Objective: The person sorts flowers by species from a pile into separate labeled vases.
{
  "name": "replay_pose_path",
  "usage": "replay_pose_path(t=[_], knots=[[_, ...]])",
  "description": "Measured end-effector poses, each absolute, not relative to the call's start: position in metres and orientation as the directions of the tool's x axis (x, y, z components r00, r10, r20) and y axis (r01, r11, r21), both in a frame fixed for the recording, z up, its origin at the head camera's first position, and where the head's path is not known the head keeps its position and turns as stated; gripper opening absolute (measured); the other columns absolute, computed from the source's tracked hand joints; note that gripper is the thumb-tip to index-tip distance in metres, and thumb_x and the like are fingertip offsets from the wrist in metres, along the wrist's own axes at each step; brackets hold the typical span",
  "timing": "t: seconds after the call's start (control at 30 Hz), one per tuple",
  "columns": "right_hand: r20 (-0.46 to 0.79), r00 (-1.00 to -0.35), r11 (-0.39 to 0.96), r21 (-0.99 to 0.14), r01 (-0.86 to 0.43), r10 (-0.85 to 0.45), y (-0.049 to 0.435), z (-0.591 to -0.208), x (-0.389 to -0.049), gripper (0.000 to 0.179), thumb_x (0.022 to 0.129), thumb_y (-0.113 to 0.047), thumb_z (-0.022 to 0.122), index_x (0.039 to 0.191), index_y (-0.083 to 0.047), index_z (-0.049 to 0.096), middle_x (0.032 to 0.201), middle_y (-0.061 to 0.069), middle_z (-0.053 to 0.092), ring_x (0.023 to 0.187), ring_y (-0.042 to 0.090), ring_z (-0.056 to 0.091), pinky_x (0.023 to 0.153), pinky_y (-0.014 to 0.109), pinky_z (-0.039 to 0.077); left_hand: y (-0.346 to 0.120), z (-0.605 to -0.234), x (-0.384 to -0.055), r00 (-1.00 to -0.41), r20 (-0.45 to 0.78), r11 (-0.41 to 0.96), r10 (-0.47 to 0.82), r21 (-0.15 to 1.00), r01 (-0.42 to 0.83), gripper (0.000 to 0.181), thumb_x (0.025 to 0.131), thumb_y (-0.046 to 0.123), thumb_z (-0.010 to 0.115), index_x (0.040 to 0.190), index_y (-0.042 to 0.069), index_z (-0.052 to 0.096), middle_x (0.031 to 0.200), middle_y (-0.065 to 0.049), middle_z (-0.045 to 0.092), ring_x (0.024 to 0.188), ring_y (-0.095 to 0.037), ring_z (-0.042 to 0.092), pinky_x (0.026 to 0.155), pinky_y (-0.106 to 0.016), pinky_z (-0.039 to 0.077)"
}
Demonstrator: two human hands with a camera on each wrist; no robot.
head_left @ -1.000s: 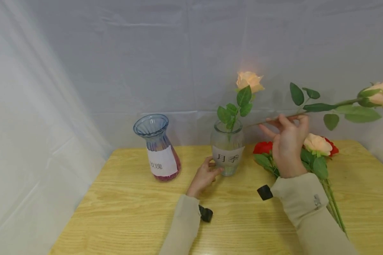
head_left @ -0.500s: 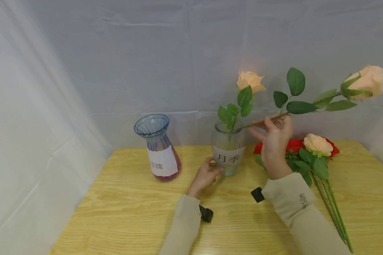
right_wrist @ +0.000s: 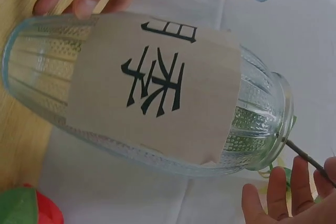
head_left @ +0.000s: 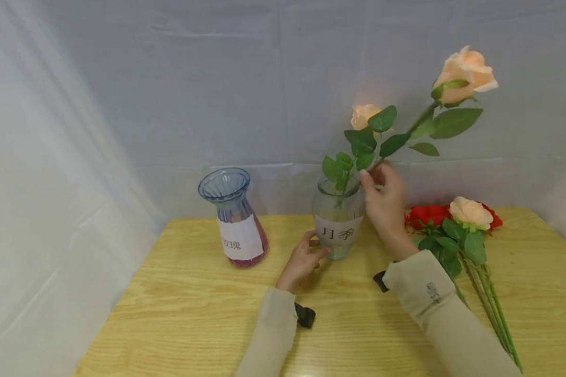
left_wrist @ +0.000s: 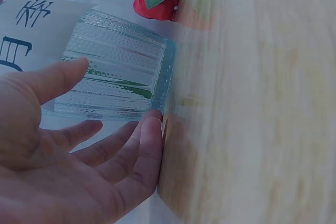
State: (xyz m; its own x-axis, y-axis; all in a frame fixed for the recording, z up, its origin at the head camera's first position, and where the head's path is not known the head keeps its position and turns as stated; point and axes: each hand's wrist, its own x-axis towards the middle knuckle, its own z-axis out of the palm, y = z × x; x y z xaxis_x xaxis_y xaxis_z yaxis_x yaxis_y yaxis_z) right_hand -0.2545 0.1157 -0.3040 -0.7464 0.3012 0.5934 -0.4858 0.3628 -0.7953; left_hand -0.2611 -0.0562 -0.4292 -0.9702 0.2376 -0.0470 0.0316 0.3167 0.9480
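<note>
A clear glass vase (head_left: 338, 209) with a paper label stands upright, a peach rose (head_left: 362, 116) inside it. My left hand (head_left: 303, 262) is beside its base, relaxed fingertips at the glass. In the left wrist view, the thumb overlaps the vase front and a wide gap separates it from the other fingers. My right hand (head_left: 385, 201) pinches the stem of a second peach rose (head_left: 464, 78) to the right of the vase mouth. That rose leans up to the right. In the right wrist view its stem (right_wrist: 304, 157) reaches the vase rim; the pinch is partly out of frame.
A blue-to-pink glass vase (head_left: 240, 225) with a white label stands on the left of the wooden table (head_left: 184, 324). Several red roses (head_left: 428, 215) and a peach rose (head_left: 470, 213) lie on the right, stems toward the front. A pale cloth (head_left: 193, 94) hangs behind.
My right hand has moved left and turned, bringing the held rose from nearly level to a steep tilt, its bloom higher and further left. The left hand and both vases have stayed put.
</note>
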Motion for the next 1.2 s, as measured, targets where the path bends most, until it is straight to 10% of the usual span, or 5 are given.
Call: replay_pose_path(t=[0.37,0.63,1.2], knots=[[0.718,-0.696,0.606,-0.556,-0.569,0.006,0.115,-0.304,-0.264,0.019,0.100,-0.004,0.061,0.083,0.004,0.060,0.086,0.024,0.064,0.087,0.045,0.056,0.084,0.057,0.041,-0.056,-0.429,-0.262,-0.971,-0.050,0.317,0.235,0.948,0.028,0.061,0.099,0.019,0.067,0.150,0.002,0.040,0.141,-0.027,0.052,0.108,-0.033,0.061,0.078,-0.041,0.053],[0.593,-0.795,0.749,-0.468,-0.469,-0.127,0.111,-0.301,-0.260,0.018,0.097,-0.010,0.067,0.096,0.007,0.071,0.104,0.025,0.067,0.102,0.045,0.050,0.089,0.056,0.041,-0.059,-0.430,-0.264,-0.969,-0.036,0.313,0.246,0.949,0.044,0.060,0.099,0.019,0.066,0.151,0.001,0.040,0.141,-0.028,0.051,0.117,-0.037,0.059,0.080,-0.041,0.054],[0.605,-0.796,0.610,-0.628,-0.483,-0.008,0.141,-0.313,-0.236,0.017,0.092,0.002,0.070,0.108,0.008,0.070,0.105,0.024,0.064,0.094,0.041,0.063,0.084,0.055,0.052,-0.057,-0.432,-0.264,-0.968,-0.013,0.297,0.250,0.953,0.064,0.059,0.098,0.015,0.067,0.149,-0.003,0.040,0.138,-0.029,0.054,0.097,-0.028,0.062,0.075,-0.037,0.053]])
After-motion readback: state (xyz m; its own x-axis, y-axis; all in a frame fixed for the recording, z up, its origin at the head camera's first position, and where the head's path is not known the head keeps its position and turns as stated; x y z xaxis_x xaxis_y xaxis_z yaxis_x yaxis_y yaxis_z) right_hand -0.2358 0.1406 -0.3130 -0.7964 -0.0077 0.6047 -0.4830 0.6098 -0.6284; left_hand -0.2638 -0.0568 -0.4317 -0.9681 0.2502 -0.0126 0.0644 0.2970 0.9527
